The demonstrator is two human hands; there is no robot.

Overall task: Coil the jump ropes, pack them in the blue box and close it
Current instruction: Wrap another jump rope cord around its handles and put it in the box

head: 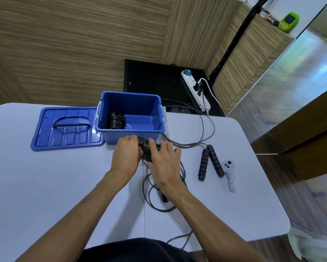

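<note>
A tight black coil of thin jump-rope cord (146, 150) is held just in front of the open blue plastic box (131, 133), gripped at one end by the left hand (125, 155) and at the other by the right hand (165, 164). Loose cord (159, 197) trails on the pale table (64, 186). The turns should be kept snug and slack fed evenly. One coiled rope (116, 121) already lies inside the box; another rope's black foam handles (210, 162) wait nearby, and the flat blue lid (68, 127) rests beside the box.
</note>
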